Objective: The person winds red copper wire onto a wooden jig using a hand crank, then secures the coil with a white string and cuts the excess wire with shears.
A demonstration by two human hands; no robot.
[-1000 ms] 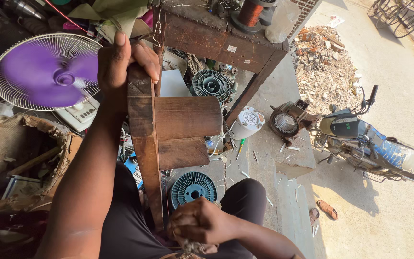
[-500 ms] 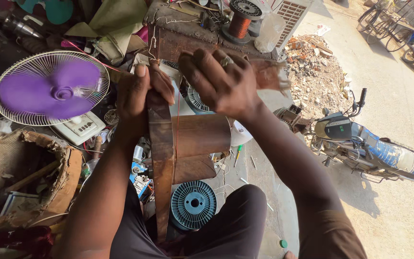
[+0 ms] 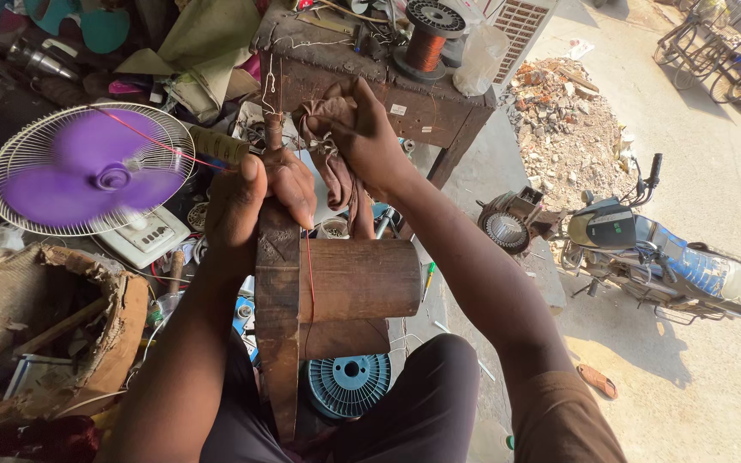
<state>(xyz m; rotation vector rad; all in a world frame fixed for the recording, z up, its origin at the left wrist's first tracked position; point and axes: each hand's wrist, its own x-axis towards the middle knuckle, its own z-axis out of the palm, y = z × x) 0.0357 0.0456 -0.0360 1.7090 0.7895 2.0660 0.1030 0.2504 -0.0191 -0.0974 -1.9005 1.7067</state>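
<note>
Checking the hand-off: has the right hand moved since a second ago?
Yes. The right hand has gone from low by the lap up past the wooden cylinder to its top, where it grips a brown cloth.

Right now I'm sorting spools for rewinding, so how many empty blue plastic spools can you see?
1. The blue spool lies flat on the ground between the person's knees, below the wooden block that the left hand grips. Clutter may hide others.
</note>
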